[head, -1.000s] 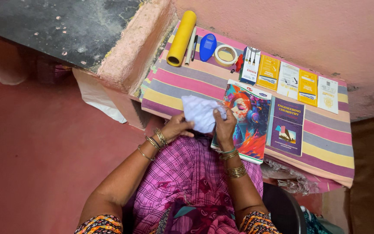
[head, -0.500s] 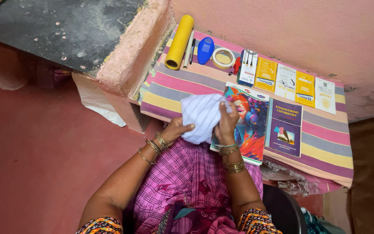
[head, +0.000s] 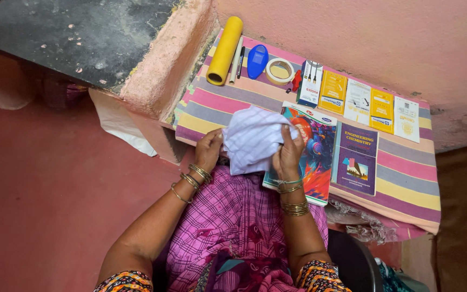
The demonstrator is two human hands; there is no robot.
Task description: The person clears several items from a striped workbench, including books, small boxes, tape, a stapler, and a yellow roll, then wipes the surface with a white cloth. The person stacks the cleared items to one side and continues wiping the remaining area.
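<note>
Seen from the head camera looking straight down, a seated person holds a crumpled white cloth (head: 252, 139) with both hands above the near edge of a table covered by a striped cloth (head: 406, 178) in pink, purple, yellow and grey bands. The left hand (head: 209, 150) grips the cloth's left edge, fingers curled under it, and the right hand (head: 287, 154) clasps its right side, fingers pressed over the fabric; both wrists wear gold bangles. The white cloth hangs over the table's front and partly covers the left side of a colourful book (head: 312, 157) lying flat just beside a purple book (head: 357, 158). Along the far side of the table lie a yellow roll (head: 225, 50), 2 pens (head: 238, 58) touching beside it, a blue oval object (head: 257, 60), a ring of tape (head: 279, 71), a small white box (head: 310, 82), and a row of 4 small packets (head: 371, 104), 2 yellow and 2 pale. To the left of the table stands a rough pink ledge (head: 160, 65) with a dark slab (head: 66, 38) on top. The floor (head: 44, 194) is red.
</note>
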